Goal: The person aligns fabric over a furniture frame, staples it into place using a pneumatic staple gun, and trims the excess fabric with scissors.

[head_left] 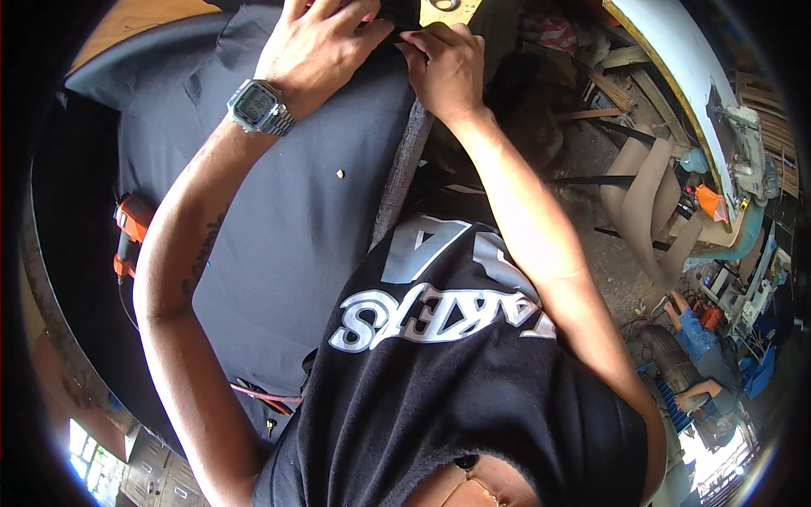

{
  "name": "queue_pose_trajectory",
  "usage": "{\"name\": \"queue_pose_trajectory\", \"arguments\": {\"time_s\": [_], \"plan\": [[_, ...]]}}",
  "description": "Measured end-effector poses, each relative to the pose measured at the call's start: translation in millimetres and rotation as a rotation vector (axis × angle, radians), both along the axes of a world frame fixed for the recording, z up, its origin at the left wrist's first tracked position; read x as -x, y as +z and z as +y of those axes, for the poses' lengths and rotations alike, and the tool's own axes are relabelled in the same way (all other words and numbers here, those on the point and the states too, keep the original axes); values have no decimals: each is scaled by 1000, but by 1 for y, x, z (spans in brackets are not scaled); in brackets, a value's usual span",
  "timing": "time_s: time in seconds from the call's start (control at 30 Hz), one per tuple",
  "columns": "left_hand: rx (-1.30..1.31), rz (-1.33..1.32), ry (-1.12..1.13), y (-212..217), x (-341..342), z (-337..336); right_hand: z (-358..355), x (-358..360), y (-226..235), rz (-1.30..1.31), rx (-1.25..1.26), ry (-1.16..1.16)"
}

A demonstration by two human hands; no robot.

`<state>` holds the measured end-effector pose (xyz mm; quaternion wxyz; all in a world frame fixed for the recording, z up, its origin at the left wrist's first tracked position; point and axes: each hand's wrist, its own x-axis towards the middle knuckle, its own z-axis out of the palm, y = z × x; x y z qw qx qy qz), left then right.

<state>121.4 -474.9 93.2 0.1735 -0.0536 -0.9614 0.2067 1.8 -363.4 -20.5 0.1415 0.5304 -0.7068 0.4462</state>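
Black fabric (pixel 279 245) stretches over a large, curved piece that looks like furniture, with a grey wooden rail (pixel 400 173) along its right side. At the far right corner my left hand (pixel 325 46) has its fingers bent on the cloth, their tips partly cut off by the picture's upper edge. Close beside it, my right hand (pixel 445 69) pinches the fabric's edge between thumb and curled fingers. A digital watch (pixel 258 107) is on my left wrist. On the fabric lies a small tan bit (pixel 340 174).
An orange-and-black power tool (pixel 131 224), apparently a staple gun, lies left of my left forearm. A reddish hose (pixel 266 395) runs near my waist. Curved brown panels (pixel 646 198) and wood scraps (pixel 625 89) clutter the right. Farther off, another person (pixel 705 363) is at the lower right.
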Motion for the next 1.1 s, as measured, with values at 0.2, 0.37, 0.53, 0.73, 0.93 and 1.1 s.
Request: {"name": "queue_pose_trajectory", "arguments": {"time_s": [0.2,0.37,0.53,0.73,0.93,1.1], "plan": [[45,105,-151,-7,4,11,2,-2,6,46,-106,-85],[222,-62,-48,-12,24,24,-1,7,-9,-35,41,-35],[408,-48,37,-14,33,18,3,3,5,-132,10,28],[195,-175,62,-24,31,9,1,3,13,-190,53,77],[-17,-6,-61,4,5,25,-5,12,-9,-149,106,45],[-806,-116,161,-29,-53,83,-6,12,-7,-169,26,50]]}}
